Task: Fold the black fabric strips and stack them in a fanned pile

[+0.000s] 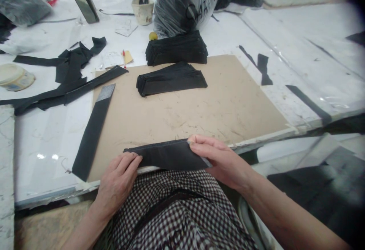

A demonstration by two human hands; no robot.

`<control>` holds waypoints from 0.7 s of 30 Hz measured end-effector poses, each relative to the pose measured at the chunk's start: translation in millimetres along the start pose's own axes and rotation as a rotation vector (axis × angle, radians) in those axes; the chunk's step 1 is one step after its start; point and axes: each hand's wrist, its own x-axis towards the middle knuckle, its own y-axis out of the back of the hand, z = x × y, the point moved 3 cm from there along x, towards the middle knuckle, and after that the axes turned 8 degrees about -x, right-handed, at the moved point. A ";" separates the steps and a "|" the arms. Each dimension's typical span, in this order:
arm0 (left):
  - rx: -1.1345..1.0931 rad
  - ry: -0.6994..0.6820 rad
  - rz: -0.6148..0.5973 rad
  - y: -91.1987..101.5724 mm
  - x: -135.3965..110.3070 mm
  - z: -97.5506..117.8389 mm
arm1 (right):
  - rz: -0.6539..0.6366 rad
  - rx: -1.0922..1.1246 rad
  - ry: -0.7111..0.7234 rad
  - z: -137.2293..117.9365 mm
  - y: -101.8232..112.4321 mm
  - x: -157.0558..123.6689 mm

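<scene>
A black strip of fabric or leather (165,156) stretches between my hands at the table's near edge. My right hand (216,156) pinches its right end, thumb and fingers closed over the corner. At the other end, the curled fingers of my left hand (121,174) grip the strip; my left thumb is hidden. Under and beyond it lies a tan board (182,117). A longer black strip with a grey end (95,132) lies slanted on the board's left side. Farther back are two stacks of black pieces, a nearer stack (172,80) and a farther stack (176,50).
Black scraps (71,65) lie in a heap on the left, near a round tub (15,77). Behind the stacks stand a plastic bag (184,4) and a stained cup (143,11). A red pencil (124,58) lies on the white table cover (48,139). More scraps (264,69) are at right.
</scene>
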 end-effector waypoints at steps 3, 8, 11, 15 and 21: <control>0.014 0.007 -0.030 0.4 -0.3 1.4 | 0.149 -0.001 0.085 0.4 14.8 5.6; 0.108 0.009 -0.136 3.2 6.3 7.8 | 0.313 -0.257 0.053 21.9 49.2 9.4; 0.168 -0.014 -0.178 4.0 10.2 10.7 | 0.382 -0.528 0.096 30.2 59.4 7.8; 0.232 -0.024 -0.193 4.7 13.1 14.1 | 0.440 -0.720 0.155 36.1 64.3 5.7; 0.311 -0.023 -0.231 7.8 17.1 26.6 | 0.507 -0.894 0.212 41.6 67.0 7.2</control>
